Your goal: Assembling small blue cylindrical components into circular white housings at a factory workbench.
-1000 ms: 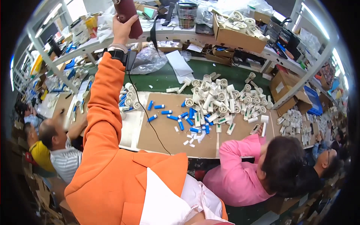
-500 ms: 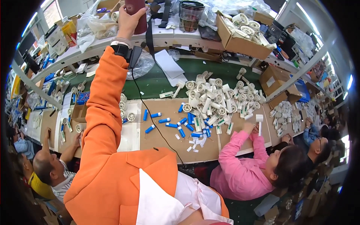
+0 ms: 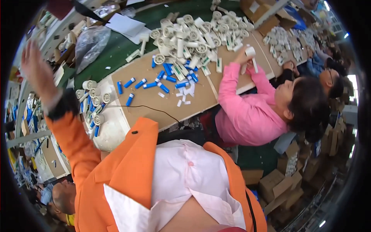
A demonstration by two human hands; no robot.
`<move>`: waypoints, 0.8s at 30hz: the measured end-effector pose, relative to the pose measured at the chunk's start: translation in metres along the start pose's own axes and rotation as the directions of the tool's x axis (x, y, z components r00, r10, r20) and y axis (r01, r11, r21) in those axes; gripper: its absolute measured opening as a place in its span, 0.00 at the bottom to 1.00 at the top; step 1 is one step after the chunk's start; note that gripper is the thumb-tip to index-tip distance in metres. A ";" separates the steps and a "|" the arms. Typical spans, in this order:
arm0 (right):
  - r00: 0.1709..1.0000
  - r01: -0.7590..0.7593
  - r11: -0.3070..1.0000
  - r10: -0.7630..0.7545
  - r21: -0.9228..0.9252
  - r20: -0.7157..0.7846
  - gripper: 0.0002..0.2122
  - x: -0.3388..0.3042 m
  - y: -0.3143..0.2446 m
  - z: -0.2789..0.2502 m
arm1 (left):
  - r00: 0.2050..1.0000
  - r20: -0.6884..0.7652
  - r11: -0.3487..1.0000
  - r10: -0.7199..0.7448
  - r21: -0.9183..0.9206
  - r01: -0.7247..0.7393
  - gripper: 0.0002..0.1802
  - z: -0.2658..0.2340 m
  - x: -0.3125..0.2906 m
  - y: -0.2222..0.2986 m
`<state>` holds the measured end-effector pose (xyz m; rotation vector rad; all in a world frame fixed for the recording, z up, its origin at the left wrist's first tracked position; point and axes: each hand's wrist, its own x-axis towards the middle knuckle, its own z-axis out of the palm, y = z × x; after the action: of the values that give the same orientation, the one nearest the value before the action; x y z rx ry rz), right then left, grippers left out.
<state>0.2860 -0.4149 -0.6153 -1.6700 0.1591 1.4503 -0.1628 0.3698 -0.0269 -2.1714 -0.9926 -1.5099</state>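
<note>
My left hand [image 3: 38, 73], in an orange sleeve with a dark band at the wrist, is raised at the far left. Its fingers are stretched out and slightly blurred, and nothing is in them. Beyond it, at the top edge, part of a dark red tumbler [image 3: 58, 7] shows, apart from the hand. A crumpled clear plastic bag [image 3: 91, 43] lies to the hand's right on the green surface. Closer to my sleeve, several white fan-shaped parts [image 3: 99, 119] with blue cylinders sit on a pale board. My right hand is out of the picture.
White plastic parts [image 3: 201, 48] form a large heap on the bench, with blue cylinders [image 3: 149, 85] and white slips [image 3: 185, 92] before it. At the right, a co-worker in pink [image 3: 247, 104] holds a white part. A thin black cable [image 3: 154, 109] crosses the bench edge.
My left hand has let go of the dark red tumbler and moved left and down, its fingers now extended. The whole view has tilted and turned, putting the bench at a slant.
</note>
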 end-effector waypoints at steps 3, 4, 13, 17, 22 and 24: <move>0.997 -0.060 0.882 0.076 -0.468 0.015 0.09 0.026 0.039 -0.004 | 0.887 0.180 0.559 -0.426 -0.718 0.414 0.18 -0.040 -0.051 0.103; 0.993 -0.061 0.841 0.107 -0.537 0.055 0.10 0.031 0.039 -0.008 | 0.877 0.296 0.482 -0.379 -0.746 0.460 0.19 -0.055 -0.070 0.104; 0.975 -0.054 0.720 0.189 -0.692 0.120 0.11 -0.007 -0.081 0.083 | -0.009 0.950 0.013 -0.313 0.014 1.000 0.17 -0.035 -0.244 0.214; 0.979 -0.120 0.798 0.194 -0.591 0.064 0.09 -0.026 -0.072 0.104 | -0.296 0.952 -0.046 -0.075 0.293 0.955 0.17 -0.001 -0.317 0.213; 0.972 -0.192 0.960 0.214 -0.203 0.094 0.08 -0.046 0.010 0.125 | -0.516 0.856 0.045 0.011 0.516 0.856 0.18 0.012 -0.358 0.187; 0.970 -0.208 0.941 0.234 -0.266 0.070 0.10 -0.049 0.039 0.132 | -0.557 0.830 0.064 0.021 0.555 0.829 0.18 0.016 -0.371 0.172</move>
<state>0.1502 -0.3700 -0.5836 -1.8260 0.1083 1.7840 -0.1072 0.1239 -0.3494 -3.1321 -3.5612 0.7452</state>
